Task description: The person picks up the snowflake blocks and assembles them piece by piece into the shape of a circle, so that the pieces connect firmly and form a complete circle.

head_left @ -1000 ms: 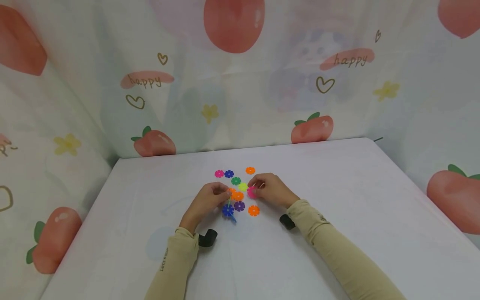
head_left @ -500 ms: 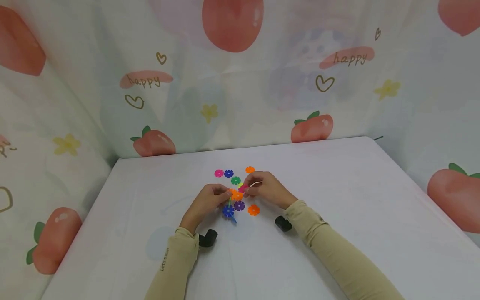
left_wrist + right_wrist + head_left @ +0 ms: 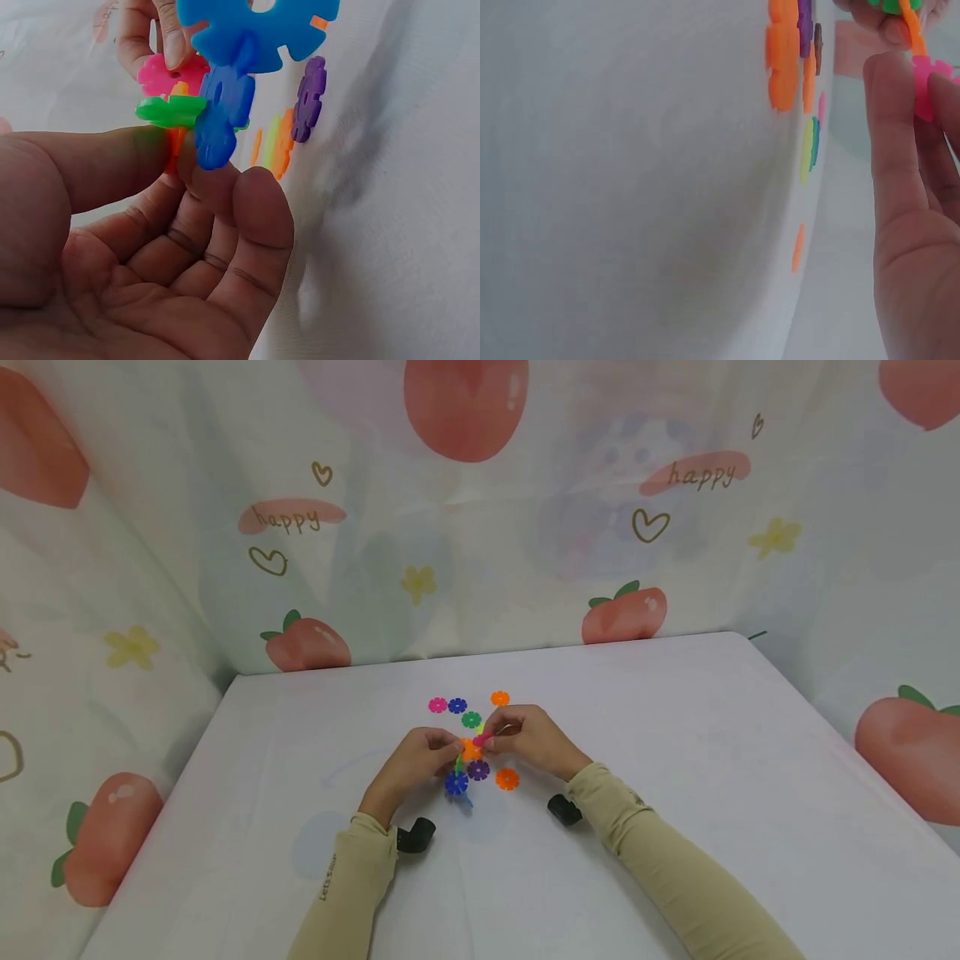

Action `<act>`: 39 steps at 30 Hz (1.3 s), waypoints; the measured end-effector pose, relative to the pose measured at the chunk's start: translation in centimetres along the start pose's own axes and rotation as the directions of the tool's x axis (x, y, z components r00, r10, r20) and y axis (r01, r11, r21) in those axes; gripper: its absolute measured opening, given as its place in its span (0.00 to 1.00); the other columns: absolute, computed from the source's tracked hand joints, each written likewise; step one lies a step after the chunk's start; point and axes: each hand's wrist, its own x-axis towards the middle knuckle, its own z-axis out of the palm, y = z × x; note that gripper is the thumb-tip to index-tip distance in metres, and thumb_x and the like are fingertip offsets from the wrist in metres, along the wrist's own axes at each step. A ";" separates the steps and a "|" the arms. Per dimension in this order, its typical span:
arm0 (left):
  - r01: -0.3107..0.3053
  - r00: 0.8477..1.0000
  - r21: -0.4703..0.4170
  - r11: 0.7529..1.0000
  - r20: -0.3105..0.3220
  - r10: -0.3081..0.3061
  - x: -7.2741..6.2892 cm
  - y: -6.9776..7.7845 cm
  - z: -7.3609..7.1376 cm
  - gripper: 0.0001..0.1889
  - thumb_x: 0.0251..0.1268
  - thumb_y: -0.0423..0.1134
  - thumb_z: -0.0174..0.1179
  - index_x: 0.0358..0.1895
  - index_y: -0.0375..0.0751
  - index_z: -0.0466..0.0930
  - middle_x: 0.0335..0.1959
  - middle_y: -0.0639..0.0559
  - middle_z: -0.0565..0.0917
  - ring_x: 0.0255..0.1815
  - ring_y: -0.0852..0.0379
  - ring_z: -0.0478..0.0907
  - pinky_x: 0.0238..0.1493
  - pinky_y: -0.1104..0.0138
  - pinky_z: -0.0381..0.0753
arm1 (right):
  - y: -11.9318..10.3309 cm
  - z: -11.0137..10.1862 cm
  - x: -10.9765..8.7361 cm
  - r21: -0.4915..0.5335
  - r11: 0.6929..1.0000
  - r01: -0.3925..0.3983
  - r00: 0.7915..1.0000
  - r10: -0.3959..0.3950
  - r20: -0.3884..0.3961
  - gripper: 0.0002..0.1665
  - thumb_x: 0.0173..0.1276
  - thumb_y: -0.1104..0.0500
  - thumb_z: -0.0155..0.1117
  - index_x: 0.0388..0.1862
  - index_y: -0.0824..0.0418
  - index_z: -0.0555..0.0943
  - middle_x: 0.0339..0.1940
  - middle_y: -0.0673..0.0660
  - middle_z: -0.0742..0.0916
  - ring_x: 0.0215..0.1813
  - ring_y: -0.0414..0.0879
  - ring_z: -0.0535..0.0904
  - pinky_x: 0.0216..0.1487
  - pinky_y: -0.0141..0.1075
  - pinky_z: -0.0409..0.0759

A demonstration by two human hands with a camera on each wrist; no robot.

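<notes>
My left hand (image 3: 411, 767) pinches a joined chain of notched plastic discs between thumb and fingers. In the left wrist view the chain shows a green disc (image 3: 169, 112), a blue disc (image 3: 225, 112) and a light blue disc (image 3: 259, 45). An orange disc (image 3: 471, 750) stands at the chain's far end, partly behind the left thumb. My right hand (image 3: 538, 742) holds a pink disc (image 3: 922, 79) between thumb and fingers. The pink disc's edge meets the orange one; how deep their slots sit cannot be seen.
Loose discs lie on the white table (image 3: 675, 735): purple (image 3: 478, 770), orange (image 3: 507, 779), green (image 3: 471, 719), dark blue (image 3: 457, 705), pink (image 3: 437, 705) and another orange one (image 3: 500, 698). A yellow disc (image 3: 481, 728) is partly covered by the right hand. Printed cloth (image 3: 495, 543) hangs behind.
My right hand has moved left, bringing the pink disc against the orange one and turning it more edge-on. The left hand has stayed nearly in place with the chain.
</notes>
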 end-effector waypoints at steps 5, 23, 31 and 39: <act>-0.011 1.000 -0.012 1.000 0.005 0.011 -0.1 0.1 0.0 0.13 0.81 0.42 0.63 0.55 0.36 0.87 0.41 0.47 0.86 0.43 0.50 0.80 0.51 0.61 0.83 | 0.0 0.2 -0.1 -0.033 0.999 0.019 1.000 -0.020 -0.011 0.03 0.72 0.70 0.71 0.41 0.64 0.87 0.40 0.59 0.90 0.43 0.55 0.89 0.51 0.45 0.88; -0.045 0.998 -0.086 0.995 -0.040 0.042 0.2 0.0 -0.1 0.09 0.81 0.36 0.63 0.48 0.33 0.89 0.43 0.46 0.86 0.44 0.50 0.81 0.54 0.61 0.85 | -1.0 1.0 0.7 -0.163 0.977 0.135 0.991 -0.130 0.042 0.05 0.71 0.73 0.71 0.38 0.64 0.88 0.35 0.54 0.91 0.39 0.49 0.89 0.48 0.39 0.88; -0.046 0.999 -0.114 0.992 -0.027 0.043 0.0 -0.7 -0.2 0.09 0.81 0.37 0.63 0.55 0.40 0.88 0.48 0.47 0.87 0.49 0.50 0.84 0.61 0.57 0.84 | -1.1 0.6 0.4 -0.259 0.963 0.070 0.997 -0.065 0.030 0.08 0.74 0.67 0.71 0.49 0.63 0.88 0.46 0.54 0.90 0.46 0.49 0.88 0.50 0.40 0.88; -0.006 1.000 -0.029 1.000 -0.011 0.006 -0.1 -0.6 -0.4 0.09 0.82 0.37 0.61 0.56 0.42 0.86 0.42 0.47 0.85 0.43 0.49 0.81 0.54 0.59 0.82 | -0.3 -0.7 -0.5 -0.400 0.916 -0.006 0.996 0.041 0.079 0.09 0.74 0.62 0.73 0.50 0.63 0.88 0.38 0.51 0.86 0.43 0.48 0.81 0.46 0.39 0.84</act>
